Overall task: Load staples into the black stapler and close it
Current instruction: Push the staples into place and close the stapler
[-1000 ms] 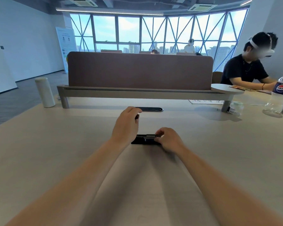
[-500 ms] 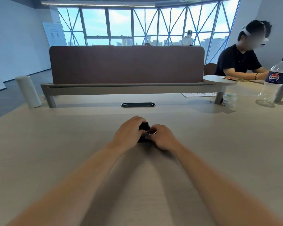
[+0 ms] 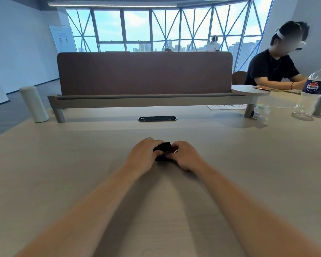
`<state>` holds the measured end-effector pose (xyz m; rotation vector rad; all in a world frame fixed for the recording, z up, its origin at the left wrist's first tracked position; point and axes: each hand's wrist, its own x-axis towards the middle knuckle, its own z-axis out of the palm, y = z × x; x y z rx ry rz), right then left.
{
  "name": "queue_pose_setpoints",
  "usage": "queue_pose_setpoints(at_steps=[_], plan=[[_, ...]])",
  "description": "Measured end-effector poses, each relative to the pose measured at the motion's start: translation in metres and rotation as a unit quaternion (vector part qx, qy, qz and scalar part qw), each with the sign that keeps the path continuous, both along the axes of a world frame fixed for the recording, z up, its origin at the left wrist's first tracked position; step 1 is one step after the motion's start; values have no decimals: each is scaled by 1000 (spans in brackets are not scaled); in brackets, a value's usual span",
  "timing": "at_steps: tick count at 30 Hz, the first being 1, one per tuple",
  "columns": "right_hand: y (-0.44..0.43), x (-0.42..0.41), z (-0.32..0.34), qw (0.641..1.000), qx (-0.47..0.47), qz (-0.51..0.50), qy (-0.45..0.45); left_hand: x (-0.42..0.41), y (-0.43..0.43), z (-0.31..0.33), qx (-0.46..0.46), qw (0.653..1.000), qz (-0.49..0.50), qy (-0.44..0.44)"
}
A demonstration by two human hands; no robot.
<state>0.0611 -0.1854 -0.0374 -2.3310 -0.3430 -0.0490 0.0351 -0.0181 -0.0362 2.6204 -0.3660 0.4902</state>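
On the pale wooden surface (image 3: 63, 173), out in front of the person, the small black plastic-and-metal stapler (image 3: 162, 152) sits pinched between both hands. The left hand (image 3: 142, 156) clasps its left end and the right hand (image 3: 186, 157) its right end, each grip closed on it. It looks light, rigid and smooth, best held by the sides with a thumb on top. Whether staples are in, I cannot tell. Around the grip lies bare room; the surface's edges are well apart.
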Motion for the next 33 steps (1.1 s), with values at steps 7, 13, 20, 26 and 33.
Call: queue_pose_setpoints(at_steps=[7,13,20,26,33], plan=[[-2,-3,-1,1000,-11,-6,0,-13,21,-5,-9,994,102,47],[8,-17,2,1000,-9,0,-5,-42,32,0,-43,991,126,33],[52,-35,22,999,24,25,-23,-73,64,13,-102,973,205,-18],[110,-29,29,997,60,42,-31,-84,114,23,-160,959,232,-30],[206,18,30,995,74,64,-36,-49,207,26,-157,950,266,-43]])
